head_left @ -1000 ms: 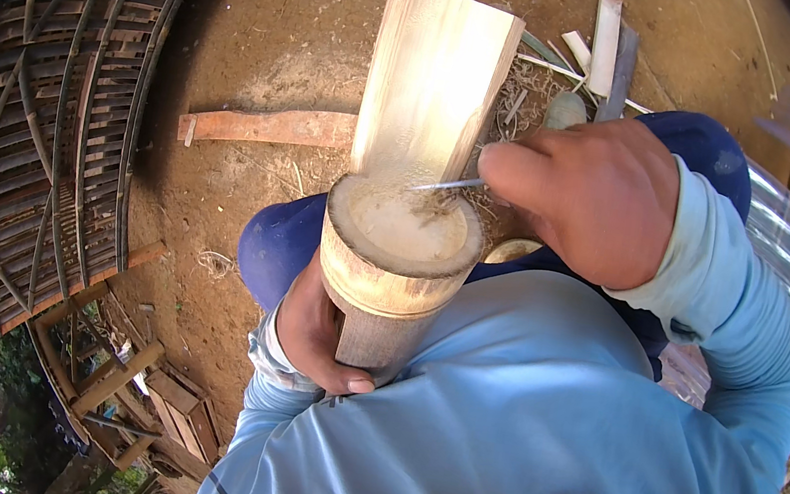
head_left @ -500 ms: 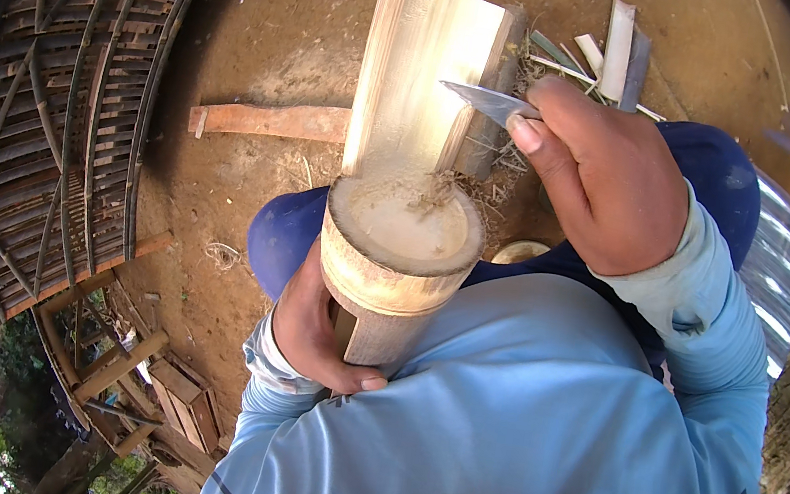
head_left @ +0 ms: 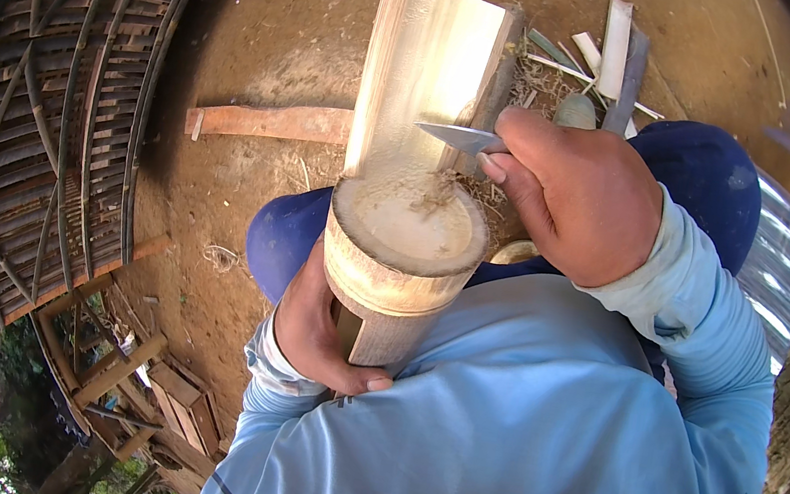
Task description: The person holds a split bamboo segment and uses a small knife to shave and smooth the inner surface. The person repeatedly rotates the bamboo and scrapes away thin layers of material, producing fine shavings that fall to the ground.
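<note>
My left hand is wrapped round the near part of a thick bamboo piece, which rests against my body. Its near end is a closed round section with a pale face, and fine shavings lie on that face. Beyond it the bamboo is cut away, leaving a tall curved upright wall. My right hand grips a knife, its handle hidden in the fist. The pointed knife blade extends left in front of the curved wall, above the shavings. Whether the blade touches the bamboo I cannot tell.
A flat wooden strip lies on the dirt floor to the left. Split bamboo pieces and scraps lie at the far right. A slatted bamboo structure stands at the left, with a wooden frame below it.
My right hand and the knife have moved left and slightly nearer, bringing the blade lower over the curved wall. My left hand and the bamboo have barely shifted.
</note>
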Available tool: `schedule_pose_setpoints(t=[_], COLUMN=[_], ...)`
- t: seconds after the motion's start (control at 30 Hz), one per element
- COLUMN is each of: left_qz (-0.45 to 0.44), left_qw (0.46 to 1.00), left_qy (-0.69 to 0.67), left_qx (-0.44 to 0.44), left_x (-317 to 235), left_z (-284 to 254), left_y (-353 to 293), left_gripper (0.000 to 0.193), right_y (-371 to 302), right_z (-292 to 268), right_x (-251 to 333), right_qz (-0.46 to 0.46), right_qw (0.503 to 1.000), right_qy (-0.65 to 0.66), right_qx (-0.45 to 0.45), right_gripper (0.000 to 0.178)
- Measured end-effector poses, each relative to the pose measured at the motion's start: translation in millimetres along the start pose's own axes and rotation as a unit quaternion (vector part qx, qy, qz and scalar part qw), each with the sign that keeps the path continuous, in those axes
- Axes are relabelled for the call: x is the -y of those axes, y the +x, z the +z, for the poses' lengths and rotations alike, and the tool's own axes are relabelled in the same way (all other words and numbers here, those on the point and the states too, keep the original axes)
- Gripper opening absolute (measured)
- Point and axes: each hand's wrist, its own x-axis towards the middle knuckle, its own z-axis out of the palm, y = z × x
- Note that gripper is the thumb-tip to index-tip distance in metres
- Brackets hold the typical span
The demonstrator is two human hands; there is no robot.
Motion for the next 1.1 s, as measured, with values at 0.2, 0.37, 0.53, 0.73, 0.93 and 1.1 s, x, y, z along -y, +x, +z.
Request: schedule_pose_setpoints(t=[0.2, 0.37, 0.53, 0.73, 0.93, 1.1], left_qz=[0.009, 0.006, -0.019, -0.086, -0.077, 0.041], left_qw=[1.000, 0.999, 0.999, 0.986, 0.983, 0.997], left_qy=[-0.010, -0.027, -0.031, -0.139, -0.168, -0.070], left_qx=[0.016, 0.017, 0.022, 0.021, 0.011, -0.008], left_x=[2.4, 2.0, -0.9, -3.6, -3.5, -3.3], left_z=[-2.1, -2.3, -6.0, -4.1, -4.2, -4.0], left_y=[1.8, 0.6, -2.2, 1.6, 3.8, 16.3], left_gripper=[0.136, 0.136, 0.137, 0.142, 0.153, 0.159], right_y=[-2.8, -6.4, -10.1, -23.0, -19.6, -10.2], right_z=[-6.6, -6.6, -3.5, 1.4, 1.4, 5.3], right_x=[3.3, -5.0, -10.9, -13.0, -11.4, -8.3], right_qz=[0.000, -0.096, -0.071, 0.068, 0.090, 0.065], right_qw=[0.994, 0.988, 0.997, 0.978, 0.950, 0.956], right_qy=[-0.021, -0.107, -0.020, 0.195, 0.300, 0.274], right_qx=[0.108, 0.057, 0.019, 0.023, -0.010, -0.081], right_gripper=[0.013, 0.017, 0.012, 0.011, 0.018, 0.022])
